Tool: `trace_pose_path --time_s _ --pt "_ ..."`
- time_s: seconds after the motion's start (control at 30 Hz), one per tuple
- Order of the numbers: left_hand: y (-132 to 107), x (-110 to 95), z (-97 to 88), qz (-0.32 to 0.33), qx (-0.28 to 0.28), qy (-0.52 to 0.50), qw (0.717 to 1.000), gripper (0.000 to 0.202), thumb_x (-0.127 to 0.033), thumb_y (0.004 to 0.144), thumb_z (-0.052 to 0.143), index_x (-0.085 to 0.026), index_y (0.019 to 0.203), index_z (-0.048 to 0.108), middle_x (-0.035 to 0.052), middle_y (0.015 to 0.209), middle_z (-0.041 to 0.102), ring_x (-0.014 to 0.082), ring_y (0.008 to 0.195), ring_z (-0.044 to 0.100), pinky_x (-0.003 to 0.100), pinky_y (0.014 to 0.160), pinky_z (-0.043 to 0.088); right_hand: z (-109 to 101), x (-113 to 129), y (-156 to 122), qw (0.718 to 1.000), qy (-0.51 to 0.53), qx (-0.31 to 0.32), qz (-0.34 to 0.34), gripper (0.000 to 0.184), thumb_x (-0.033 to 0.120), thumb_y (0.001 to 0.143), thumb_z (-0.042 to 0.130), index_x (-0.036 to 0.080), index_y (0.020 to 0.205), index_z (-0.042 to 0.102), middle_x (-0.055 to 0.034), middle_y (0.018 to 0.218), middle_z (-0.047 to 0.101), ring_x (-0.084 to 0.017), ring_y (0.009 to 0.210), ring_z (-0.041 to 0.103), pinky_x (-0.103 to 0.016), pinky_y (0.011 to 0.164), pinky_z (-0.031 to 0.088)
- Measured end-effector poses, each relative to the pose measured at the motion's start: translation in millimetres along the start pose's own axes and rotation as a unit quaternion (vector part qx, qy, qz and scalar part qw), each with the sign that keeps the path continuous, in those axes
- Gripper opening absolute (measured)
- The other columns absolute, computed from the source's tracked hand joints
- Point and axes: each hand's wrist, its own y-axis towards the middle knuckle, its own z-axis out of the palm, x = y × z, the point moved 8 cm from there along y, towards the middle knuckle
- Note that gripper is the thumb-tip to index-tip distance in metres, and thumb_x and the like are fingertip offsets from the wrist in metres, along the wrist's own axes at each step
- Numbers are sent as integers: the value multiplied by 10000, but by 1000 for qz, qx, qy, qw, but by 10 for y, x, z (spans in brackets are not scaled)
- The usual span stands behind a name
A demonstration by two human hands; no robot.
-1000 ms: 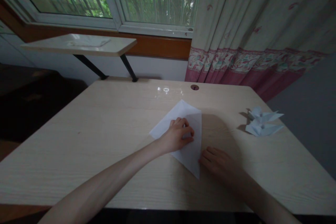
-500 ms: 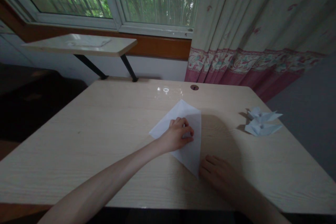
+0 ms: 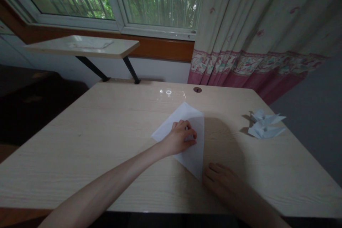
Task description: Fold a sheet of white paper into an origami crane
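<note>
A white sheet of paper [image 3: 195, 156], folded into a triangle, lies flat near the middle of the light wooden desk [image 3: 107, 149]. My left hand [image 3: 180, 138] rests on the paper with its fingers curled and pressed down on it. My right hand [image 3: 220, 180] lies flat on the desk at the paper's lower right corner, fingers stretched out and touching its edge.
Two folded white paper figures [image 3: 263, 126] sit at the desk's right side. A cable hole [image 3: 197, 89] marks the far edge. A small raised shelf [image 3: 82, 44] stands at the back left under the window. A curtain [image 3: 253, 25] hangs at the back right.
My right hand has slid along the paper's right edge toward me, down to its lower corner. My left hand has stayed in place on the paper.
</note>
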Motion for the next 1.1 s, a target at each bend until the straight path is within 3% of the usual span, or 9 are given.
trace_pose_path --time_s 0.17,0.4,0.63,0.87,1.0,1.1 --pt "-12 -37 10 13 11 36 999 171 -324 846 654 -195 937 587 25 914 595 199 880 548 325 783 363 28 -124 -2 999 41 10 19 208 15 802 547 208 881 552 -4 878 653 -183 798 613 -301 690 490" --pt "-66 -151 4 47 21 103 993 102 -232 894 484 -184 835 554 18 791 619 178 750 590 314 693 388 -73 -554 78 991 113 19 75 252 19 861 441 227 890 579 7 869 657 -152 774 635 -272 678 498" --pt "-118 -255 1 110 28 149 982 140 -232 895 452 -181 858 577 27 783 620 178 730 568 297 649 389 -303 -916 219 991 78 -70 79 207 106 913 428 201 793 568 -13 790 624 -155 710 606 -265 618 480" --pt "-198 -397 20 190 63 211 957 85 -259 910 531 -199 924 589 17 883 634 177 770 553 300 646 411 -520 -1042 315 983 33 -172 54 216 208 963 425 177 814 579 -53 792 626 -175 728 584 -291 648 480" --pt "-274 -547 10 241 66 208 946 136 -180 953 477 -185 1035 585 28 937 643 166 805 572 293 653 433 -521 -1032 203 971 0 -233 45 135 181 943 469 175 957 603 -86 943 666 -198 870 590 -351 780 497" --pt "-325 -642 13 260 56 202 942 179 -140 970 428 -176 1052 584 51 996 647 166 857 593 278 662 450 -451 -1002 148 971 -56 -231 29 293 113 918 476 207 1180 567 -95 1168 640 -217 1062 559 -406 902 465"
